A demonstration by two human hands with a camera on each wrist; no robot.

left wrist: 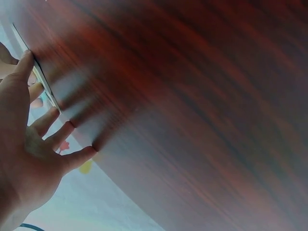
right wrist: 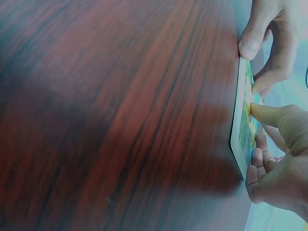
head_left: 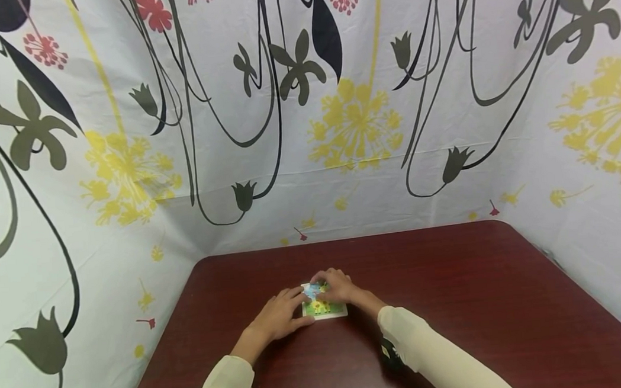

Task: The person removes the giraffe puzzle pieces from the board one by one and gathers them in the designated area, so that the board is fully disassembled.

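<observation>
Touching board [head_left: 329, 308], left fingers [left wrist: 79, 158] spread

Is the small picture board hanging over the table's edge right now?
No, the head view shows the picture board lying wholly on the table, with bare tabletop between it and the edges.

Board [head_left: 330, 309] on table [head_left: 456, 304] — left fingers [head_left: 294, 292] at its left edge — cloth [head_left: 322, 208] behind.
</observation>
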